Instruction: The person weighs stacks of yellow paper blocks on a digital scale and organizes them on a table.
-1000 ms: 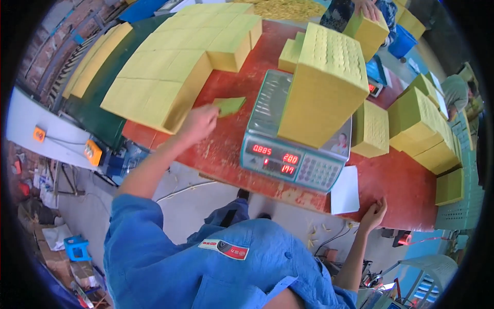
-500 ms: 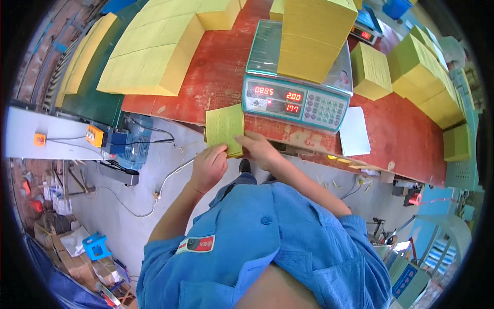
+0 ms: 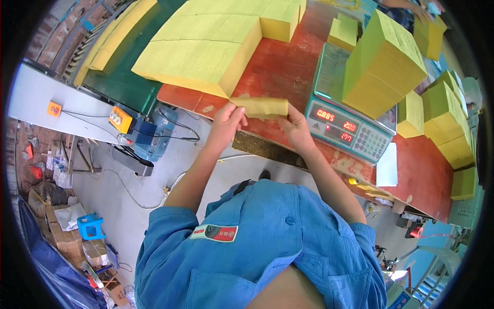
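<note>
Between my two hands is a thin stack of yellow paper (image 3: 262, 107), held up over the front edge of the red table (image 3: 283, 49) and seen nearly edge-on. My left hand (image 3: 226, 122) pinches its left end, and my right hand (image 3: 297, 129) grips the right end with the thumb on the near side. Just right of my right hand stands a teal digital scale (image 3: 315, 110) with red lit digits and a keypad. On its pan rests a tall block of yellow paper (image 3: 381, 67).
Rows of yellow paper blocks (image 3: 198, 56) cover the table's far left; more yellow blocks (image 3: 445, 116) stand at the right. A white sheet (image 3: 387, 167) lies beside the scale. At the far right, another person's hand (image 3: 424, 13) touches a block. An orange switch box (image 3: 120, 119) sits at left.
My hands have lifted the thin yellow stack and tipped it from face-up to nearly edge-on, with my hands now at opposite ends. The view has shifted, bringing the other person's hand into sight.
</note>
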`<state>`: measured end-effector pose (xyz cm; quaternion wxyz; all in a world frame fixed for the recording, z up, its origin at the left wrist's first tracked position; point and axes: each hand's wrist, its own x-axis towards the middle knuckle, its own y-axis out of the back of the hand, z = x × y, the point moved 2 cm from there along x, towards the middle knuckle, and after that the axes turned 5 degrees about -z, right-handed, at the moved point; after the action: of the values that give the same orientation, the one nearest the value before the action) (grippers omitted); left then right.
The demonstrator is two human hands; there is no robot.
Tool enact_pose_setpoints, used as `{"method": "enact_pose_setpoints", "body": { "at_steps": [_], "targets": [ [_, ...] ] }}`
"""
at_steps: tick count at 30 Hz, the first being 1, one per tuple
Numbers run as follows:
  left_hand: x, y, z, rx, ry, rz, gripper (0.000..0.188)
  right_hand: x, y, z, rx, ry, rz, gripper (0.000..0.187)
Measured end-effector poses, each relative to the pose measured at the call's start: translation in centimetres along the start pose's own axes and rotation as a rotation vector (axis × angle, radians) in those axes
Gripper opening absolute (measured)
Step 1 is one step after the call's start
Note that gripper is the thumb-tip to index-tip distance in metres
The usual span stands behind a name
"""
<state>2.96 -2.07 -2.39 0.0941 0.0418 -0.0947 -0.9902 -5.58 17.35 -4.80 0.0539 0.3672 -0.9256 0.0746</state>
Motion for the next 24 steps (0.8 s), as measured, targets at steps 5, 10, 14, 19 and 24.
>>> {"method": "enact_pose_setpoints", "body": {
  "at_steps": [5, 10, 14, 19, 24],
  "targets": [
    [1.8, -0.3, -1.3, 0.014, -0.102, -0.021, 0.030, 1.4, -0.6, 0.9, 0.042, -0.020, 0.111, 0.043],
    [4.5, -0.1, -2.7, 0.212, -0.244, -0.032, 0.023, 2.2, -0.4, 3.4, -0.132, 0.092, 0.300, 0.049],
    [4.3, 0.6, -3.7, 0.238, -0.168, -0.018, 0.016, 1.9, -0.9, 3.5, -0.234, 0.073, 0.293, 0.037],
    [5.1, 1.5, 4.4, 0.202, -0.259, -0.091, 0.016, -0.4, 1.5, -6.2, -0.438, 0.084, 0.289, 0.018],
    [7.4, -1.6, 19.4, 0.118, -0.252, -0.143, 0.018, -1.4, 6.8, -19.5, -0.502, 0.214, 0.350, 0.024]
  ]
}}
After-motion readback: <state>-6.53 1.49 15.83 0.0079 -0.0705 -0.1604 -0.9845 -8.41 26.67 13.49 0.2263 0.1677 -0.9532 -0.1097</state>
